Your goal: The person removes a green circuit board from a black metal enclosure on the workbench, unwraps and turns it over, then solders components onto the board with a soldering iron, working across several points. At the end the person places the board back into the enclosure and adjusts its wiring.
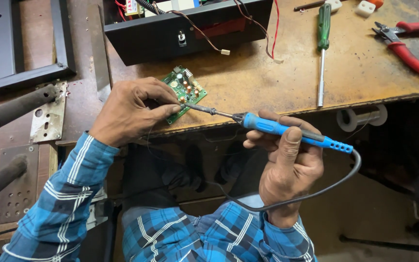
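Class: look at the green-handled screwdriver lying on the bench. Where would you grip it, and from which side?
Probably by the green handle of the screwdriver: it is thicker than the thin shaft. Come from above, fingers closing across it from left and right, where the bench lies bare.

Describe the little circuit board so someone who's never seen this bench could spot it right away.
Start at the brown workbench and find the black box with loose wires at its back edge. Just in front of that box, at the bench's near edge, lies the circuit board, pinched by the left hand and touched by the tip of the blue soldering iron. It is the only small green square there, studded with tiny components.
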